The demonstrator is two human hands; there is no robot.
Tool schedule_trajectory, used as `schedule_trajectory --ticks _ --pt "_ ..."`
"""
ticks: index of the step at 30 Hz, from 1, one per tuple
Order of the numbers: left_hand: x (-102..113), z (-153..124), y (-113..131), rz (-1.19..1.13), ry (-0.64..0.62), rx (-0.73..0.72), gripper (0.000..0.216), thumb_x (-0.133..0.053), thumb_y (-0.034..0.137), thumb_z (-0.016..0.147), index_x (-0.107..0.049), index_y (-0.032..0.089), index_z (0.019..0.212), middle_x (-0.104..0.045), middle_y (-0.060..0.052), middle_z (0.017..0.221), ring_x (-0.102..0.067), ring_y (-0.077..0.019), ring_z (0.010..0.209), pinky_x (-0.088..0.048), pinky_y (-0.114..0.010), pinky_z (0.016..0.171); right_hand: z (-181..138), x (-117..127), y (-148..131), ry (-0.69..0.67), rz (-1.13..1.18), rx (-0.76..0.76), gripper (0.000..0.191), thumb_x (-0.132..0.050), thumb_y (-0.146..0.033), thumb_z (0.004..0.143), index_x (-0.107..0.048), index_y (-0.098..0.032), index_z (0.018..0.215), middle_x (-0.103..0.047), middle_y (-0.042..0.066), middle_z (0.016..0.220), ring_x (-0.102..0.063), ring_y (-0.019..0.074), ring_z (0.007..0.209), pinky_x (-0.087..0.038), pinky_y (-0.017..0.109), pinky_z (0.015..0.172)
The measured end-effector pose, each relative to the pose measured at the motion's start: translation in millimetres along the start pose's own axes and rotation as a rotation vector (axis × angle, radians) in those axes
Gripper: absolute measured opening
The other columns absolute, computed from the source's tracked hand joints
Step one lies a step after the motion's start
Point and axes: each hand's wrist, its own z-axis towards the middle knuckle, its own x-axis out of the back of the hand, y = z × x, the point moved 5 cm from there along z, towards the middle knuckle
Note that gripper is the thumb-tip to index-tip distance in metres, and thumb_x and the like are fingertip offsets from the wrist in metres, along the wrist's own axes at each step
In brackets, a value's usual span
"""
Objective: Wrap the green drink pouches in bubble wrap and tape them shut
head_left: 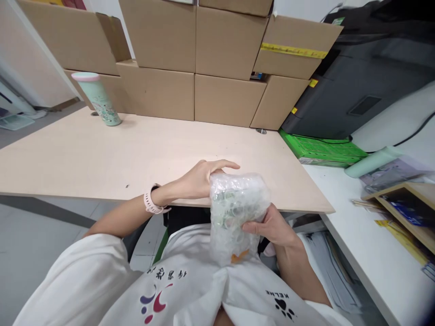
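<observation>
- My right hand (pixel 272 226) has its fingers (pixel 253 226) clenched around the lower middle of a bubble-wrapped bundle (pixel 234 213), thumb side toward me.
- My left hand (pixel 200 179) lies on the bundle's upper left shoulder; its fingers (pixel 226 164) are stretched over the top, pressing on the wrap more than gripping it.
- The bundle stands roughly upright between both hands, long axis running top to bottom, its lower end resting against my white shirt (pixel 190 290), just off the near edge of the counter (pixel 136 154).
- Both hands touch it, the right lower and carrying, the left higher and steadying.
- Something green and something orange show through the wrap; I think it is a patterned item, but the plastic blurs it too much to tell.
- Farther out: a mint tumbler (pixel 98 99) stands at the counter's far left, cardboard boxes (pixel 190 54) are stacked behind, and a green crate (pixel 319 149) sits to the right.
</observation>
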Motion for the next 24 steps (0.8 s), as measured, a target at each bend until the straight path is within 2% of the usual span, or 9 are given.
schedule_trajectory --ticks 3,7,10,13,16,19,20,22,24 --pt "-11.6 -4.5 -8.0 -0.379 -0.018 0.151 0.042 -0.073 0.030 0.076 -0.069 0.026 0.117 -0.072 -0.007 0.114 -0.067 -0.0354 0.113 -0.058 -0.056 0.090 0.3 4.1 -8.0 0.112 -0.026 0.039 0.041 -0.088 -0.043 0.062 -0.077 -0.023 0.097 -0.078 0.007 0.095 -0.073 0.0291 0.089 -0.061 0.043 0.077" --pt "-28.0 -17.1 -20.0 -0.676 -0.093 0.214 0.055 -0.065 0.050 0.081 -0.063 0.026 0.129 -0.069 -0.010 0.124 -0.066 -0.0353 0.117 -0.058 -0.052 0.091 8.5 5.8 -12.2 0.218 0.052 0.041 0.036 -0.086 -0.047 0.066 -0.076 -0.024 0.091 -0.078 0.006 0.092 -0.074 0.0284 0.084 -0.061 0.042 0.074" --pt "-39.6 -24.0 -32.6 -0.683 0.054 0.216 0.067 -0.068 0.051 0.080 -0.052 0.025 0.140 -0.065 -0.012 0.131 -0.061 -0.0355 0.125 -0.056 -0.050 0.095 22.7 3.4 -15.1 0.284 0.104 0.058 0.037 -0.084 -0.049 0.068 -0.074 -0.025 0.095 -0.078 0.006 0.095 -0.073 0.0282 0.084 -0.060 0.042 0.074" --pt "-50.8 -20.4 -47.9 -0.649 0.250 0.267 0.076 -0.077 0.041 0.077 -0.043 0.022 0.142 -0.061 -0.014 0.135 -0.061 -0.0336 0.124 -0.056 -0.047 0.097 42.2 7.0 -19.8 0.343 -0.017 0.120 0.037 -0.081 -0.051 0.072 -0.073 -0.026 0.098 -0.077 0.006 0.099 -0.072 0.0299 0.089 -0.059 0.043 0.076" --pt "-57.5 -5.7 -60.7 -0.720 0.284 0.303 0.069 -0.076 0.041 0.079 -0.045 0.020 0.137 -0.062 -0.015 0.131 -0.064 -0.0314 0.116 -0.057 -0.046 0.094 58.7 23.2 -25.0 0.439 -0.313 0.160 0.035 -0.082 -0.056 0.070 -0.074 -0.025 0.084 -0.075 0.007 0.087 -0.069 0.0358 0.094 -0.056 0.048 0.079" --pt "-50.2 10.0 -72.7 -0.697 0.298 0.295 0.060 -0.075 0.043 0.081 -0.049 0.021 0.130 -0.063 -0.012 0.125 -0.065 -0.0286 0.113 -0.057 -0.044 0.094 65.5 41.9 -32.5 0.583 -0.562 0.168 0.040 -0.080 -0.065 0.067 -0.071 -0.026 0.070 -0.072 0.010 0.080 -0.061 0.0446 0.112 -0.052 0.056 0.089" --pt "-46.4 14.2 -77.8 -0.652 0.302 0.298 0.057 -0.073 0.044 0.082 -0.050 0.020 0.128 -0.064 -0.011 0.122 -0.065 -0.0282 0.112 -0.057 -0.045 0.094 65.7 45.6 -36.7 0.633 -0.614 0.202 0.041 -0.075 -0.068 0.072 -0.073 -0.027 0.076 -0.073 0.011 0.086 -0.057 0.0453 0.119 -0.049 0.059 0.095" --pt "-39.4 21.3 -89.6 -0.522 0.296 0.311 0.053 -0.070 0.048 0.084 -0.052 0.019 0.126 -0.065 -0.011 0.116 -0.065 -0.0297 0.111 -0.056 -0.049 0.094 66.7 45.2 -45.8 0.669 -0.737 0.326 0.047 -0.061 -0.068 0.084 -0.074 -0.027 0.103 -0.072 0.010 0.112 -0.049 0.0423 0.132 -0.041 0.061 0.107" --pt "-31.9 26.2 -100.6 -0.320 0.321 0.312 0.056 -0.069 0.049 0.084 -0.052 0.019 0.128 -0.064 -0.014 0.121 -0.061 -0.0342 0.119 -0.052 -0.055 0.100 72.9 34.9 -48.5 0.552 -0.895 0.457 0.052 -0.047 -0.061 0.095 -0.063 -0.026 0.131 -0.058 0.007 0.143 -0.040 0.0371 0.142 -0.032 0.058 0.118"
